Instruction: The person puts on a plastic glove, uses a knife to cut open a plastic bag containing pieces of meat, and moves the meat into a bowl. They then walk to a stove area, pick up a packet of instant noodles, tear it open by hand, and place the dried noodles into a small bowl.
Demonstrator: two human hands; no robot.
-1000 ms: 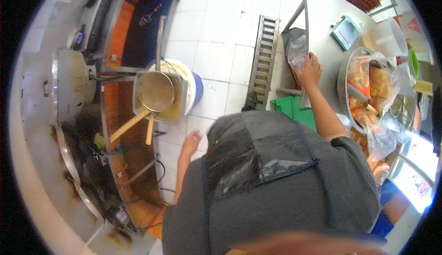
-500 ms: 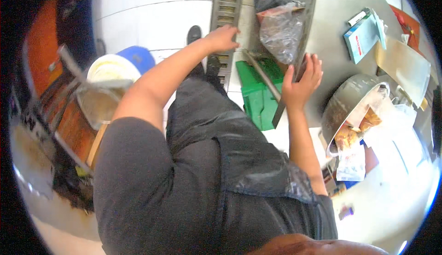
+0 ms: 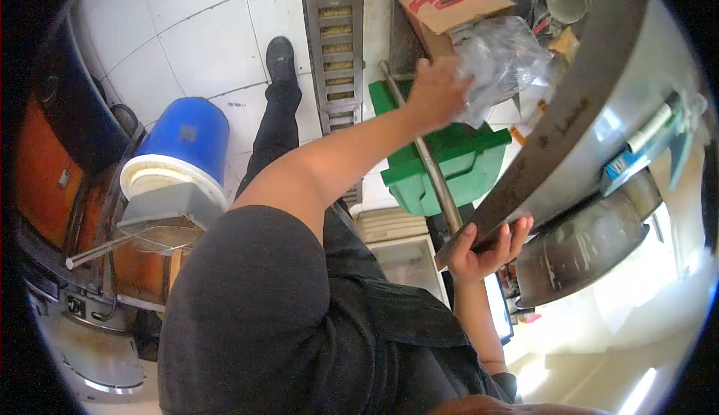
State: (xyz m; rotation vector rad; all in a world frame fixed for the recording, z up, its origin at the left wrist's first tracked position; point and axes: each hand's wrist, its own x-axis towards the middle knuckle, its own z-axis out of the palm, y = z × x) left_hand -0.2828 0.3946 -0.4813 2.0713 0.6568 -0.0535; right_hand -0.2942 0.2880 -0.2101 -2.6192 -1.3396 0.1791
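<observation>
- Head view, against 0.5 s ago: left hand point(image 3: 438, 93) has moved from over the floor drain grate point(image 3: 310, 48) to the clear plastic bag point(image 3: 502, 63).
- Left hand blurred, fingertips overlapping bag's near edge; grip cannot be told.
- Right hand point(image 3: 483, 254): fingers bent over the edge of the steel table point(image 3: 577, 138), gripping it.
- Cardboard box point(image 3: 449, 7): pale lettering on red panel, facing up.
- Bag crumpled against box, above green bin point(image 3: 449, 179); long axis slants from upper right to lower left.
- White tiled floor point(image 3: 202, 40); blue bucket point(image 3: 187, 130) at left.
</observation>
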